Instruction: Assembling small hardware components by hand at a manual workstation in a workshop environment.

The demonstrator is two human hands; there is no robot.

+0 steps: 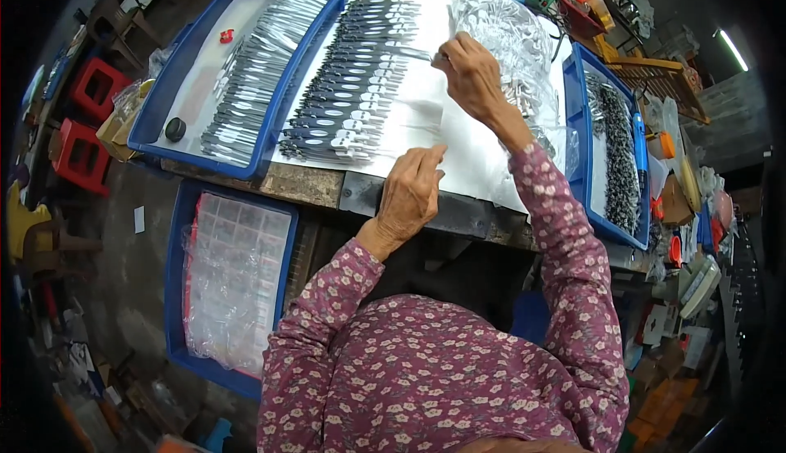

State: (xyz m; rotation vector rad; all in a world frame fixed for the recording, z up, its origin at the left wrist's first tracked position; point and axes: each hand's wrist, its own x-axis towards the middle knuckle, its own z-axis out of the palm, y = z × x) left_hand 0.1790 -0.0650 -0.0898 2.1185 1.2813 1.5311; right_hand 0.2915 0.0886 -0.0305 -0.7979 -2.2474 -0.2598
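Observation:
My right hand reaches over the white table sheet, thumb and fingers pinched at the end of a slim silver metal piece. That piece sticks out from a long row of slim black-and-silver metal tools, laid side by side. Near the table's front edge, my left hand is closed, its fingers bent together; whatever they may hold is hidden. Just beyond the right hand lies a clear plastic bag full of small silver parts.
At left, a blue tray holds silver pieces, a black round cap and a red bit. Another blue tray at right contains small black parts. Below the table's left end stands a blue bin with clear compartment boxes. Red stools stand far left.

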